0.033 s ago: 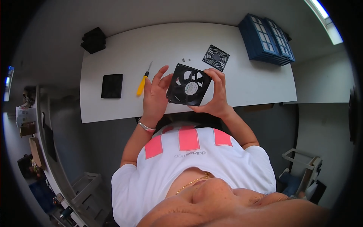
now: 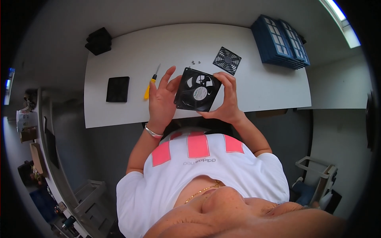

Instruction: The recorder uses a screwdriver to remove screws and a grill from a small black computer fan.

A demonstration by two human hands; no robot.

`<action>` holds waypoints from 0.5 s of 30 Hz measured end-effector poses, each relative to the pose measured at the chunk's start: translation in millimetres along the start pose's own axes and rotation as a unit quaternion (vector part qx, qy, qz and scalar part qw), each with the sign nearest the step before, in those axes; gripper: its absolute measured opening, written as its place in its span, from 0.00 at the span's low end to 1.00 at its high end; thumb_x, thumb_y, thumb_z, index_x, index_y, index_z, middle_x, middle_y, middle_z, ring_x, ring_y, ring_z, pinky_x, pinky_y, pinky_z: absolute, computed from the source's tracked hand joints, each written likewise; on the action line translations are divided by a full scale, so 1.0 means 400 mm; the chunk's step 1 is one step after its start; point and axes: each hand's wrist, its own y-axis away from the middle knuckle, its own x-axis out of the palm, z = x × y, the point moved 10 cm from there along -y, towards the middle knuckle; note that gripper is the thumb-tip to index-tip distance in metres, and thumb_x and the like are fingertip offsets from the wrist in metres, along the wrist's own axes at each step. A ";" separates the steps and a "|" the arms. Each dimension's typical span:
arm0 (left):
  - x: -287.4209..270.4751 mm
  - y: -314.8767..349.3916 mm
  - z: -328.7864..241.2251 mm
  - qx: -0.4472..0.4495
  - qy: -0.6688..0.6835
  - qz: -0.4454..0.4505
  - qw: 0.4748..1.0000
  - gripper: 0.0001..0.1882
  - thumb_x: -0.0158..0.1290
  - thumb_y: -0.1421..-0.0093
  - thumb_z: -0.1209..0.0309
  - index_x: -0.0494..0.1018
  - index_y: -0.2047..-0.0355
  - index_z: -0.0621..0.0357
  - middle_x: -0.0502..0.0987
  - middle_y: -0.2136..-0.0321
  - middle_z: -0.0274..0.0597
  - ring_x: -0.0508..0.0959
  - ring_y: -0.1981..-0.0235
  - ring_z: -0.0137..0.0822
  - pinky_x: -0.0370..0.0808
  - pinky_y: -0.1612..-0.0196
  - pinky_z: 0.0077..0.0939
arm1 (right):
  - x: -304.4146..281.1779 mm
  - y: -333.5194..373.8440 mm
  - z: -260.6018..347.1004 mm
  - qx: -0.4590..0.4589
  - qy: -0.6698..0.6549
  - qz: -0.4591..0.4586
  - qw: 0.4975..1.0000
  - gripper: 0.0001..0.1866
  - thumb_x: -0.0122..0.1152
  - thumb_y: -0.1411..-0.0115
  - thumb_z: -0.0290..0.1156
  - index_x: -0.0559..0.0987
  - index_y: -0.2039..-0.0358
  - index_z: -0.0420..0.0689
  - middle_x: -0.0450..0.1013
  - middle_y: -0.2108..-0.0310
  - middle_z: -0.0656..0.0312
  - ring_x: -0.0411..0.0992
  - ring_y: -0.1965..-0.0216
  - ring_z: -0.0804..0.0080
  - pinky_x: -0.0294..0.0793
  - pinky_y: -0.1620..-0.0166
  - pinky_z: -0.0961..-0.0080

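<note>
A square black cooling fan (image 2: 189, 98) with a round pale label at its hub is held up over the near edge of the white table. My right hand (image 2: 227, 99) grips its right side, thumb at the lower corner and fingers at the upper one. At the fan's left edge is my left hand (image 2: 162, 101), its thumb and index finger spread; other fingertips reach the frame, and whether they press on it is hard to see. A yellow-handled screwdriver (image 2: 147, 92) lies just left of that hand. Beyond the fan are a black fan grille (image 2: 227, 60) and several small metal pieces (image 2: 193, 62).
A flat black square part (image 2: 118, 89) lies on the left of the white table (image 2: 135, 43). Stacked black parts (image 2: 98, 41) stand at the far left corner. Blue framed panels (image 2: 274, 41) are stacked at the far right. A cluttered shelf (image 2: 47, 170) runs along the left.
</note>
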 end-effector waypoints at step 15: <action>-0.009 0.035 0.008 -0.040 -0.114 0.059 0.991 0.36 0.29 0.28 0.42 0.72 0.46 0.62 0.76 0.51 0.46 0.72 0.45 0.37 0.61 0.37 0.33 | -0.011 -0.009 0.064 -0.043 0.010 0.010 0.999 0.53 0.82 0.69 0.35 0.63 0.41 0.43 0.60 0.47 0.52 0.62 0.45 0.55 0.68 0.45 0.64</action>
